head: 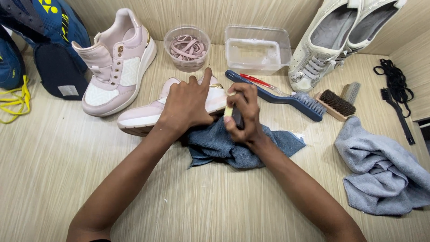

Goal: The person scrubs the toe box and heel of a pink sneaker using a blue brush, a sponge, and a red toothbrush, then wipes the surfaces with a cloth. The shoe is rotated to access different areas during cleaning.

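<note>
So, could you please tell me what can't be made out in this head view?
- Small pale tool in the right hand: mostly wrapped by the fingers, its kind unclear.
- Pink sneaker lying on its side: its middle is hidden under the left hand.
- White shoes: heels cut off by the top edge.
- Blue shoe: cut off at the top left corner.

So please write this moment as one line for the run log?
left hand: pressing on pink shoe | right hand: gripping small brush against shoe | under: blue cloth | nearby: long blue brush
</note>
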